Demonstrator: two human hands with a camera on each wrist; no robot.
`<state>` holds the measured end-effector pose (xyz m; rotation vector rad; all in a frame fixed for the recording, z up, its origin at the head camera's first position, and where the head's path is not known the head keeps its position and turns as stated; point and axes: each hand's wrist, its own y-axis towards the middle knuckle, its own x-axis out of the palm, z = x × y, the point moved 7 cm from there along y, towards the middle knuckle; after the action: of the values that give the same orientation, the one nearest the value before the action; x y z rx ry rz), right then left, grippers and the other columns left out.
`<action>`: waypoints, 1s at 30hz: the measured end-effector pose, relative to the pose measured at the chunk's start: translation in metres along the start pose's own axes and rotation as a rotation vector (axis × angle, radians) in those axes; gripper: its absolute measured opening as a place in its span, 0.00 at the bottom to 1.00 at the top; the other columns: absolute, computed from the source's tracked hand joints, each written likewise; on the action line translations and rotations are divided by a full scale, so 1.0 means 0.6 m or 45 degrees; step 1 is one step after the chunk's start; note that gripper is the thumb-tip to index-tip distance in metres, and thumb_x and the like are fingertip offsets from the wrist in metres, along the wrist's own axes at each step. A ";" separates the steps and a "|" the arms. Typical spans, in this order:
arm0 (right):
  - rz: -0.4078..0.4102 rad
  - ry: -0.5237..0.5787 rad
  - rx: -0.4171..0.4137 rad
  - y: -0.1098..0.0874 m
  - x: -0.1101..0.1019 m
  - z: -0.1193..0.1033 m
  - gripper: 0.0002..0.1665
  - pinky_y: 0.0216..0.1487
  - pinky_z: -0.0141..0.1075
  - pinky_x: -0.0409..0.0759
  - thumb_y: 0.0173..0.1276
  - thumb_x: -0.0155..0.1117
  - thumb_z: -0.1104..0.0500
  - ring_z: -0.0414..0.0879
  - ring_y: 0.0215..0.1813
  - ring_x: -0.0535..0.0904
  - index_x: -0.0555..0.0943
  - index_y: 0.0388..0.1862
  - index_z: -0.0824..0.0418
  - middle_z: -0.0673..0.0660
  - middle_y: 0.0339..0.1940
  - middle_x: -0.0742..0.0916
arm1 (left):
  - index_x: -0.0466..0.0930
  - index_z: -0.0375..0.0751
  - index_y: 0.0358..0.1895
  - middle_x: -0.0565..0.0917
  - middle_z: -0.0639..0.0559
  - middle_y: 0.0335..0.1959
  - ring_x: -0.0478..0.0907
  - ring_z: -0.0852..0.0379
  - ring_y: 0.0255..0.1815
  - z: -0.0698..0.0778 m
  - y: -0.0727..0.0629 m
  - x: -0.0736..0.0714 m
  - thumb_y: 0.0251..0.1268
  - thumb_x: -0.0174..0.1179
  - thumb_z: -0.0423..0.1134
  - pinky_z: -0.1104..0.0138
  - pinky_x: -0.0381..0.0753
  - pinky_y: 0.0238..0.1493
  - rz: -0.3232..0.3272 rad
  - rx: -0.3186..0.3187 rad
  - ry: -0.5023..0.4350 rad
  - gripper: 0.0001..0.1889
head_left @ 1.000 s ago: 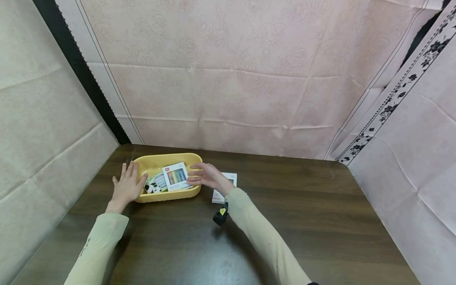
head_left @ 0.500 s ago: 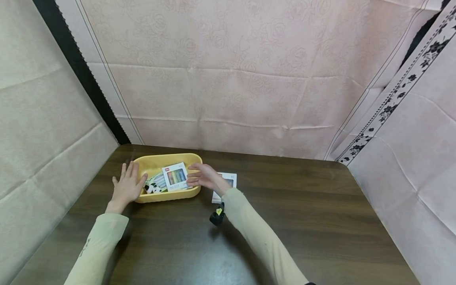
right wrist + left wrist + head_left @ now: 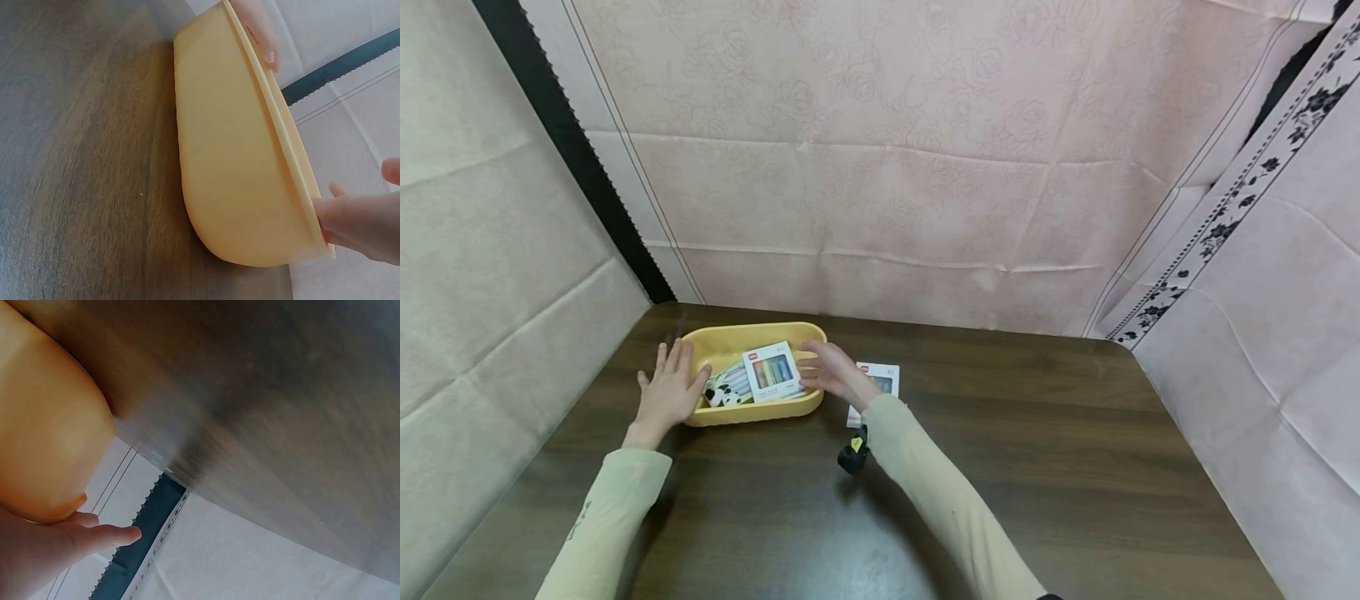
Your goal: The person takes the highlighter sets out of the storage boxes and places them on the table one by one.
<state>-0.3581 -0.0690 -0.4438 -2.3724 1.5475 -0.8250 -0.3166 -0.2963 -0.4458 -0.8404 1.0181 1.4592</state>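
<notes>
We rest our left hand [image 3: 667, 390], fingers spread, on the yellow tub [image 3: 758, 413], maybe to steady it, and our right hand [image 3: 835, 372] has loosely parted fingers inside, beside the white box [image 3: 771, 372].

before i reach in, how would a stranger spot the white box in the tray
On the dark table, toward its far left corner, sits a yellow tray. In it, overlapping the right of the printed pack, is the white box with coloured sticks in its window; the other box lies outside, on the table.
</notes>
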 end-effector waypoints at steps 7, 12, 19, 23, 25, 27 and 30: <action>-0.033 0.013 0.018 0.000 0.009 0.001 0.31 0.67 0.54 0.54 0.67 0.47 0.51 0.65 0.68 0.53 0.57 0.67 0.58 0.70 0.69 0.56 | 0.38 0.32 0.69 0.39 0.31 0.70 0.31 0.32 0.70 0.000 0.001 0.001 0.69 0.26 0.58 0.28 0.36 0.53 -0.002 -0.005 0.005 0.37; -0.066 0.001 0.029 -0.001 0.014 0.002 0.34 0.67 0.55 0.51 0.67 0.46 0.49 0.65 0.69 0.51 0.55 0.69 0.57 0.70 0.70 0.53 | 0.38 0.32 0.69 0.40 0.31 0.70 0.31 0.32 0.70 0.001 0.001 0.002 0.69 0.26 0.58 0.28 0.36 0.53 0.000 -0.007 0.007 0.37; -0.085 0.012 0.019 -0.001 0.014 0.004 0.34 0.67 0.55 0.51 0.65 0.47 0.47 0.64 0.69 0.52 0.56 0.69 0.56 0.69 0.70 0.53 | 0.38 0.32 0.69 0.39 0.31 0.70 0.30 0.33 0.70 0.002 0.001 0.000 0.68 0.26 0.58 0.28 0.36 0.53 0.002 -0.005 0.004 0.37; -0.087 0.017 0.014 0.003 0.016 0.006 0.35 0.67 0.55 0.50 0.65 0.47 0.47 0.64 0.68 0.53 0.57 0.68 0.56 0.69 0.70 0.52 | 0.39 0.32 0.69 0.39 0.31 0.70 0.31 0.33 0.70 0.001 0.000 0.000 0.69 0.27 0.58 0.28 0.36 0.53 0.003 -0.013 0.006 0.37; -0.096 -0.001 0.012 0.004 0.018 0.008 0.35 0.67 0.55 0.49 0.65 0.47 0.47 0.65 0.68 0.52 0.56 0.69 0.56 0.70 0.70 0.52 | 0.39 0.32 0.69 0.40 0.31 0.70 0.32 0.32 0.70 0.000 0.001 0.001 0.69 0.27 0.57 0.28 0.36 0.53 0.002 -0.020 0.011 0.36; -0.104 -0.010 0.014 0.006 0.020 0.010 0.35 0.68 0.56 0.48 0.65 0.46 0.47 0.65 0.69 0.51 0.55 0.69 0.57 0.71 0.70 0.52 | 0.39 0.31 0.69 0.40 0.31 0.70 0.33 0.32 0.70 -0.001 0.001 0.001 0.69 0.28 0.57 0.28 0.36 0.53 0.004 -0.025 0.016 0.36; -0.108 -0.020 0.012 0.008 0.021 0.013 0.35 0.67 0.58 0.46 0.65 0.46 0.47 0.66 0.70 0.49 0.55 0.69 0.57 0.72 0.70 0.52 | 0.39 0.32 0.69 0.40 0.31 0.70 0.34 0.32 0.69 -0.001 0.002 0.001 0.69 0.27 0.58 0.28 0.36 0.53 0.007 -0.030 0.019 0.37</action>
<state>-0.3536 -0.0834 -0.4478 -2.4471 1.4425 -0.8268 -0.3176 -0.2965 -0.4467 -0.8672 1.0169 1.4741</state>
